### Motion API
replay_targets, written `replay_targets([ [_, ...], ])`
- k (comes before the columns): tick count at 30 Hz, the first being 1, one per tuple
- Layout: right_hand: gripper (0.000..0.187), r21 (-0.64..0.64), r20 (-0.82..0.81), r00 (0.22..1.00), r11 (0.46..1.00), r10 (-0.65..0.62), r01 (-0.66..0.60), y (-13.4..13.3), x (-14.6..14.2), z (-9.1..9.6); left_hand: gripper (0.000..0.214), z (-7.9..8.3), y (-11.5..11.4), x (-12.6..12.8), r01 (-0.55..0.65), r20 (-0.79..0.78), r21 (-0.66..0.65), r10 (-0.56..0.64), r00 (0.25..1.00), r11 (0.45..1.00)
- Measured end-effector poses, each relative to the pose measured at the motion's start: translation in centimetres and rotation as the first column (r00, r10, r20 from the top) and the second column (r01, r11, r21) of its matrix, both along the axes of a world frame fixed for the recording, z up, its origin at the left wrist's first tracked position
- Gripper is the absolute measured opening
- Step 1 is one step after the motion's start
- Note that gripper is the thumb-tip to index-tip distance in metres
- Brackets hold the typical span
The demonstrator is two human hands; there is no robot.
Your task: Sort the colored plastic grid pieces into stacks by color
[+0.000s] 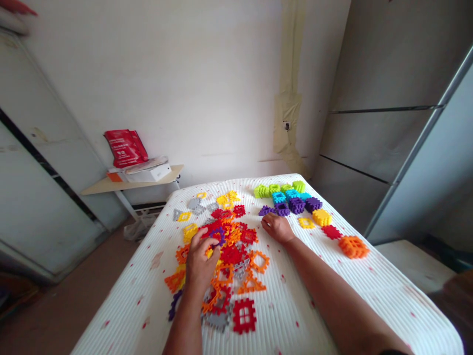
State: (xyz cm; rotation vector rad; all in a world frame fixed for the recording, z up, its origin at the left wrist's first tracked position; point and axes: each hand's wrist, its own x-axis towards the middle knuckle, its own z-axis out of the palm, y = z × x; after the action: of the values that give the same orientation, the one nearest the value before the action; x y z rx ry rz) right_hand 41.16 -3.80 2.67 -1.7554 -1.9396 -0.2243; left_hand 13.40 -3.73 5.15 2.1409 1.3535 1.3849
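My left hand is over a loose heap of toothed plastic building pieces. Its thumb and index finger close at the edge of a purple ring-shaped building piece. Red pieces, orange pieces and several grey and yellow ones lie around and under it. My right hand rests low on the table with its fingers curled, just in front of a small group of purple pieces. Whatever those fingers may hold is hidden.
Sorted stacks stand on the right: green, blue, purple, yellow, red and orange. The white ribbed cloth covers the table. A side shelf holds red packets.
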Motion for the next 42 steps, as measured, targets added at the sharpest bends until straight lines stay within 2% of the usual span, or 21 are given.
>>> replay_targets([
  [5, 0.021, 0.037, -0.156, 0.986, 0.998, 0.064, -0.059, -0.3, -1.4, 0.5, 0.011, -0.5, 0.2, 0.6, 0.026, 0.075, -0.018, -0.025, 0.997, 0.999],
  [8, 0.02, 0.074, -0.361, 0.918, 0.986, 0.164, -0.147, -0.7, -3.6, 1.1, 0.01, -0.8, 0.2, 1.1, 0.031, 0.098, 0.0, -0.031, 0.995, 1.0],
  [10, 0.02, 0.088, -0.556, 0.797, 0.97, 0.236, -0.225, -1.0, -5.4, 1.3, 0.01, -1.0, 0.1, 1.5, 0.036, 0.097, 0.011, -0.037, 0.995, 0.999],
  [12, 0.021, 0.086, -0.734, 0.625, 0.949, 0.265, -0.302, -1.3, -7.2, 1.4, 0.011, -1.1, -0.1, 2.0, 0.047, 0.087, 0.02, -0.048, 0.995, 0.999],
  [14, 0.024, 0.079, -0.853, 0.459, 0.93, 0.25, -0.359, -1.4, -8.6, 1.3, 0.012, -1.1, -0.4, 2.4, 0.068, 0.089, 0.019, -0.07, 0.994, 0.997],
  [16, 0.026, 0.075, -0.917, 0.335, 0.917, 0.217, -0.391, -1.4, -9.3, 1.2, 0.02, -1.0, -0.8, 2.7, 0.088, 0.116, -0.003, -0.087, 0.989, 0.996],
  [18, 0.026, 0.066, -0.949, 0.259, 0.916, 0.18, -0.395, -1.4, -9.3, 1.2, 0.03, -1.0, -1.0, 2.8, 0.099, 0.155, -0.05, -0.09, 0.984, 0.994],
  [21, 0.028, 0.055, -0.962, 0.225, 0.919, 0.153, -0.391, -1.3, -8.7, 1.3, 0.032, -1.0, -1.1, 2.6, 0.089, 0.202, -0.112, -0.065, 0.977, 0.99],
  [27, 0.023, 0.099, -0.946, 0.23, 0.88, 0.228, -0.465, -1.4, -8.4, 1.3, 0.035, -1.2, -0.7, 2.1, 0.048, 0.166, -0.206, -0.014, 0.986, 0.977],
  [30, 0.023, 0.088, -0.93, 0.268, 0.86, 0.252, -0.503, -1.4, -8.7, 1.1, 0.029, -1.3, -0.6, 1.9, 0.049, 0.151, -0.212, -0.017, 0.988, 0.976],
  [32, 0.025, 0.089, -0.896, 0.347, 0.879, 0.275, -0.468, -1.5, -8.8, 1.3, 0.027, -1.3, -0.6, 1.9, 0.066, 0.172, -0.232, -0.026, 0.985, 0.971],
  [35, 0.03, 0.115, -0.763, 0.558, 0.918, 0.327, -0.381, -2.0, -8.9, 1.8, 0.029, -1.1, -0.7, 1.9, 0.061, 0.254, -0.287, 0.014, 0.967, 0.956],
  [38, 0.042, 0.097, -0.569, 0.736, 0.919, 0.367, -0.383, -2.7, -9.1, 2.5, 0.031, -0.9, -0.8, 2.0, 0.065, 0.351, -0.371, 0.075, 0.933, 0.926],
  [42, 0.049, 0.037, -0.403, 0.84, 0.923, 0.364, -0.382, -3.1, -9.5, 2.8, 0.034, -0.7, -0.9, 2.0, 0.145, 0.486, -0.448, 0.104, 0.868, 0.882],
])
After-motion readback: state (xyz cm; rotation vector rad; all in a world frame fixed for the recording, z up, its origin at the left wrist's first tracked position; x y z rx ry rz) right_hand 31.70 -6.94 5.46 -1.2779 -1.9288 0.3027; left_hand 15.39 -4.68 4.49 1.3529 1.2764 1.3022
